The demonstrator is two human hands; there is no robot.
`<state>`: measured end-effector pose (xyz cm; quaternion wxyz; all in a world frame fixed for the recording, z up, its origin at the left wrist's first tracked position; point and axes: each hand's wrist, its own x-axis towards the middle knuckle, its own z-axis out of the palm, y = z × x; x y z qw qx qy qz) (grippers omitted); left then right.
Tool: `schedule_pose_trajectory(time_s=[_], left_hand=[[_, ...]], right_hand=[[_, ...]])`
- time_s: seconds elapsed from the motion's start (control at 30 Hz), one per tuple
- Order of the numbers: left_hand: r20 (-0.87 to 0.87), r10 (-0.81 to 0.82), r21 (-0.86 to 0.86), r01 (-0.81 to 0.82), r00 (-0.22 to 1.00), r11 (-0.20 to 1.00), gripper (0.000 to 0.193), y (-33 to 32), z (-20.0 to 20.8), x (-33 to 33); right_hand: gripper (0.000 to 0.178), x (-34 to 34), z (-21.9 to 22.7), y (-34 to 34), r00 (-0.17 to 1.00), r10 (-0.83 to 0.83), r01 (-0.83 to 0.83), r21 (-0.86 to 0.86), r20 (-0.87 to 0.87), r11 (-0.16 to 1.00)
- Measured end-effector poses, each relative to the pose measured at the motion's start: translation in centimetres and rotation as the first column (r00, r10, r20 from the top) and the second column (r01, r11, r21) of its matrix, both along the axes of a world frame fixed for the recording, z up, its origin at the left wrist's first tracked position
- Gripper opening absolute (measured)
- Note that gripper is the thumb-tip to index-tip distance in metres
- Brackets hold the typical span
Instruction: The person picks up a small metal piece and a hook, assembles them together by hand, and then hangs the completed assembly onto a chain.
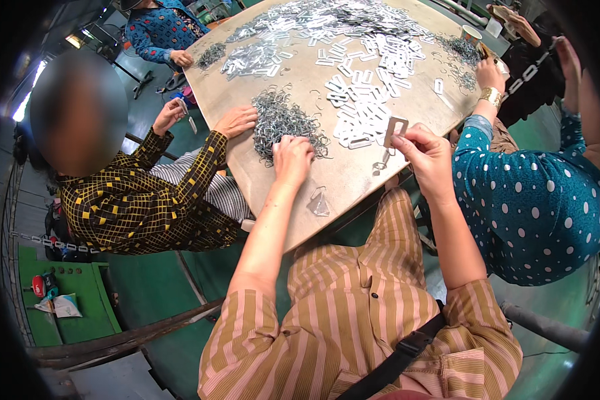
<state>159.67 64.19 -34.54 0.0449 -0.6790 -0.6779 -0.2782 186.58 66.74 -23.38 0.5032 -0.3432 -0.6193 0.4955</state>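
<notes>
My right hand [425,157] pinches a flat, slotted metal plate [396,128] upright between thumb and fingertips, above the table's near edge. Small shiny metal pieces [380,164] hang below it; how they are joined to it is unclear. My left hand [293,159] rests at the near side of a heap of small bent wire rings [277,120]. Its fingers are curled together at the rings, and whatever lies between the tips is hidden. Beyond my right hand, many flat slotted plates [363,110] lie loosely spread.
Co-workers sit around the table [260,190]: one in a checked shirt [147,200] at left, whose hand [237,121] touches the same heap, and one in dotted sleeves [513,190] close at right. A small clear plastic piece [319,202] lies near the table's front corner.
</notes>
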Motion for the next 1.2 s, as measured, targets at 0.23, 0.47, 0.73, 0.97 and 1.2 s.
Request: schedule_pose_trajectory(time_s=[0.23, 0.47, 0.73, 0.97, 1.2], left_hand=[[-0.141, 0.225, 0.044, -0.221, 0.964, 0.974, 0.005, 1.8, 0.5, 0.1], [-0.344, -0.172, -0.086, 0.151, 0.923, 0.985, 0.005, -0.2, -1.3, 2.7], [0.781, -0.025, -0.173, 0.255, 0.624, 0.951, 0.007, -5.5, 3.3, 4.2], [0.939, -0.051, -0.1, 0.415, 0.339, 0.904, 0.006, -12.8, 6.1, 10.8], [0.884, -0.225, 0.055, 0.388, 0.409, 0.92, 0.006, -12.5, 4.2, 11.9]], right_hand=[[0.006, 2.7, -0.8, -1.4, 0.992, 0.107, -0.114, 0.108, 0.064, 0.988], [0.008, 4.7, -2.5, -5.3, 0.949, 0.224, -0.245, 0.072, 0.22, 0.967], [0.009, 4.4, -5.1, -8.9, 0.922, 0.184, -0.238, 0.124, 0.34, 0.963], [0.009, 3.3, -7.8, -9.7, 0.914, 0.123, -0.19, 0.141, 0.387, 0.972], [0.011, 2.8, -9.4, -9.9, 0.901, 0.131, -0.207, 0.143, 0.414, 0.968]])
